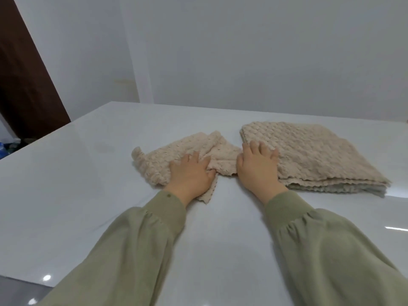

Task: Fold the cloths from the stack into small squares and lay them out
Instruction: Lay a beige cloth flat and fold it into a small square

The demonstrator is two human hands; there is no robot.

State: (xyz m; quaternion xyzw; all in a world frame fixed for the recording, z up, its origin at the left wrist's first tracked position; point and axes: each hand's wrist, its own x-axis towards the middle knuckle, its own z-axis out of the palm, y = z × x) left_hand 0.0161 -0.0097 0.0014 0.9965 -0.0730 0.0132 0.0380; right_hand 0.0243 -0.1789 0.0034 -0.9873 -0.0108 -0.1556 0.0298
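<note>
The cloth point(154, 161) lies crumpled on the bench point(88, 184), under the left hand point(191, 175), and it spreads to the left of and beyond the fingers point(195, 156). These fingers are bent into the fabric and the thumb gathers a fold, so this hand grasps the cloth. The stack point(320, 155) of beige cloths lies just beside it on the right. The right hand point(257, 171) rests on the near left corner of the stack; its fingers are straight, spread and released, pressing flat on the top cloth. Most of the stack extends to the right of them. Both arms wear green sleeves point(154, 239).
</note>
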